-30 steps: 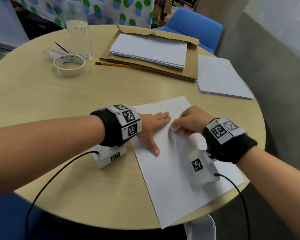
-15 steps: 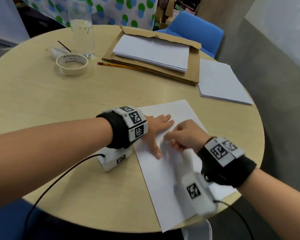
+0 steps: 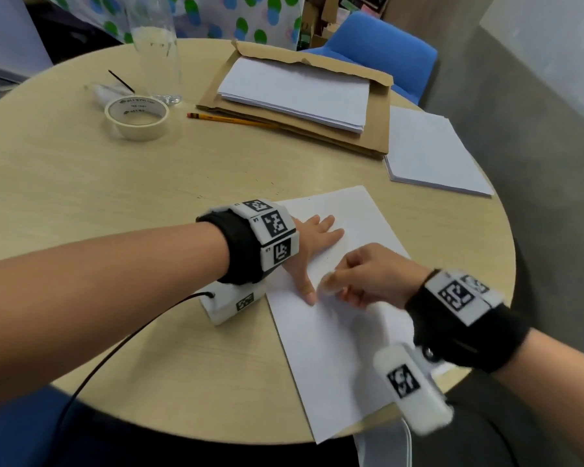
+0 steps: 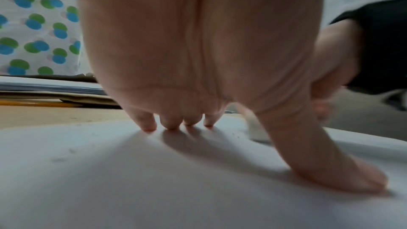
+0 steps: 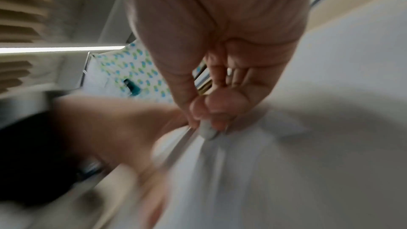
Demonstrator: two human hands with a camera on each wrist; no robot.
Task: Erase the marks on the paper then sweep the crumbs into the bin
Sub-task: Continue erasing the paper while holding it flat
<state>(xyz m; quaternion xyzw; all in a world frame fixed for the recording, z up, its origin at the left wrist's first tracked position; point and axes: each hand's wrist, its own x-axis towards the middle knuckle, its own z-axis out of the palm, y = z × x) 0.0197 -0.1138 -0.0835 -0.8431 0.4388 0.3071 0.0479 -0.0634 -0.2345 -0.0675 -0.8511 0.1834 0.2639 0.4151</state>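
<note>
A white sheet of paper (image 3: 338,338) lies on the round wooden table (image 3: 81,183), its near corner past the table's edge. My left hand (image 3: 312,246) lies flat on the sheet's left part, fingers and thumb spread and pressing down (image 4: 198,123). My right hand (image 3: 368,276) pinches a small white eraser (image 3: 329,284) and holds its tip on the paper just right of the left thumb; the eraser (image 5: 207,131) shows between thumb and fingers in the blurred right wrist view. Tiny dark crumbs (image 4: 234,134) dot the paper near the fingers.
A yellow pencil (image 3: 230,120), a roll of tape (image 3: 136,117) and a clear bottle (image 3: 155,45) stand at the back left. A brown envelope with a paper stack (image 3: 300,92) and another white stack (image 3: 429,153) lie at the back right. A blue chair (image 3: 381,52) stands behind.
My right hand with the eraser has slid toward me and to the left across the paper, ending beside the left thumb. The left hand has stayed flat on the sheet.
</note>
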